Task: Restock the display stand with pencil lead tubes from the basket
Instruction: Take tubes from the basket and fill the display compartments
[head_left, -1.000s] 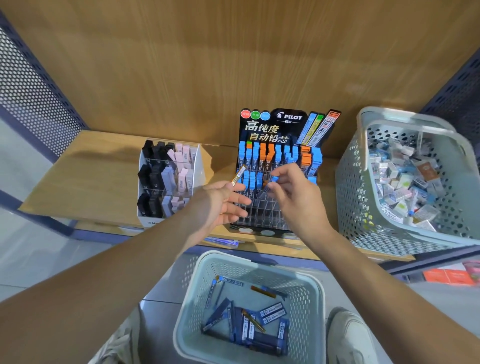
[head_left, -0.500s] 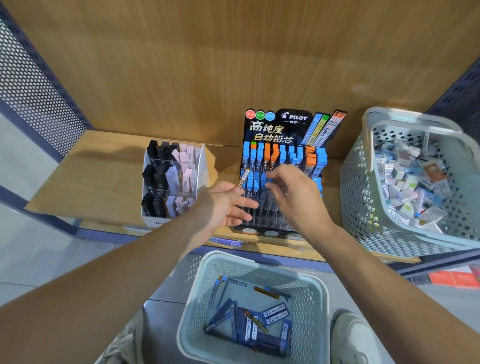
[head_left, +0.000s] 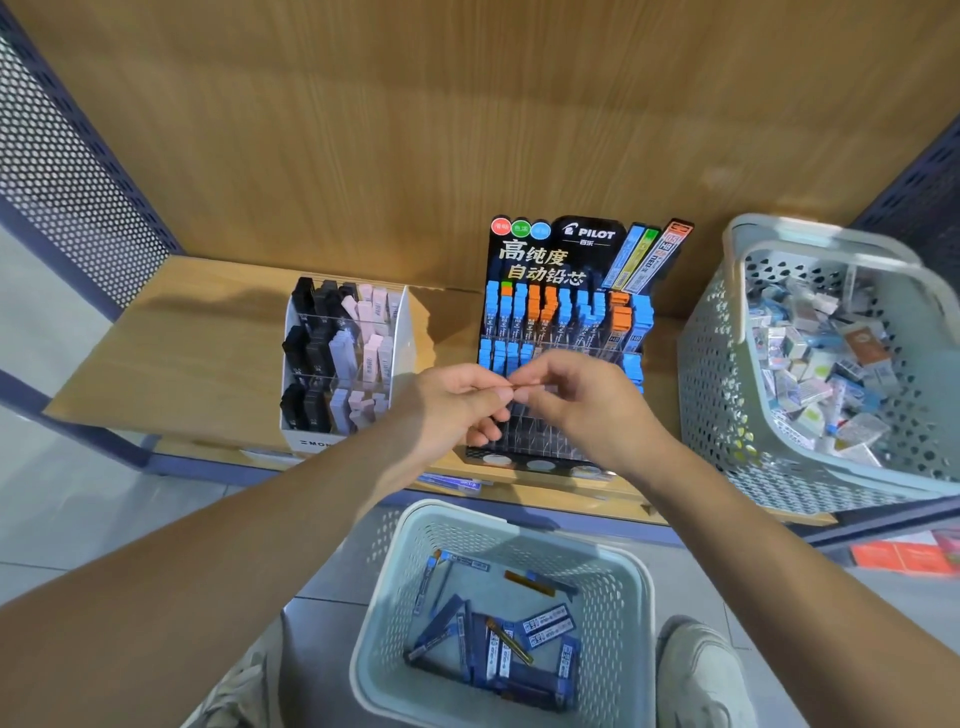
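You're in a stationery shop: behind your grip (head_left: 498, 389) stands a Pilot-branded display stand (head_left: 566, 249), with an eraser rack (head_left: 343, 364) to the left and a stock basket (head_left: 727, 364) to the right, all on a wooden shelf (head_left: 182, 338).

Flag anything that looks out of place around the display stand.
In the display stand, back-row tubes lean at uneven heights. A bluish strip, maybe a tube, lies loose on the shelf edge.

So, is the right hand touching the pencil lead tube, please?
Touching. The head view shows the right hand pinching one end of the pencil lead tube, the left hand pinching the other.
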